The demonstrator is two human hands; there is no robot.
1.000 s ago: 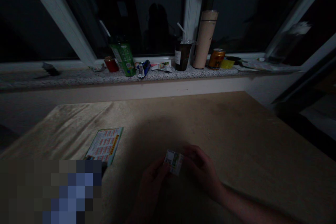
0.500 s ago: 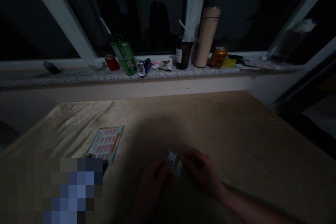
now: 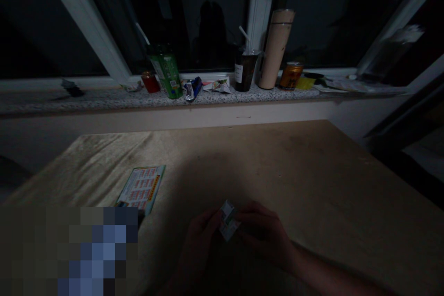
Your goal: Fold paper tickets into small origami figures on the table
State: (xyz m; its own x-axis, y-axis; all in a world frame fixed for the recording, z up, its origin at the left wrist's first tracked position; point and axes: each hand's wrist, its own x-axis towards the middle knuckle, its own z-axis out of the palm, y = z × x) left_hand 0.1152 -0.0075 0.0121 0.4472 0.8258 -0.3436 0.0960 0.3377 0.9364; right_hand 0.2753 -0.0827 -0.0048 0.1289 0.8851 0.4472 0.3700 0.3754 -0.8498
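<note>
Between my two hands is a small white-and-green printed piece (image 3: 228,223), paper or a thin packet; the dim light hides which. It is tilted like a diamond, with a darker band or fold across its middle. My left hand (image 3: 200,236) pinches its left corner between thumb and fingers. At the right edge, the closed fingers of my right hand (image 3: 265,231) grip it, the thumb lying lower. Both hands are in shadow over the table (image 3: 294,171).
A printed sheet with red blocks of text (image 3: 142,187) lies on the left of the table. A blurred patch (image 3: 104,254) covers the lower left. Along the windowsill (image 3: 132,98) stand a green bottle (image 3: 169,76), a dark cup with straw (image 3: 245,74), a pink flask (image 3: 276,51) and an orange can (image 3: 290,76).
The small printed piece has turned from a slanted rectangle to a diamond. My right hand's fingers have shifted down along its right edge, while my left hand keeps its pinch.
</note>
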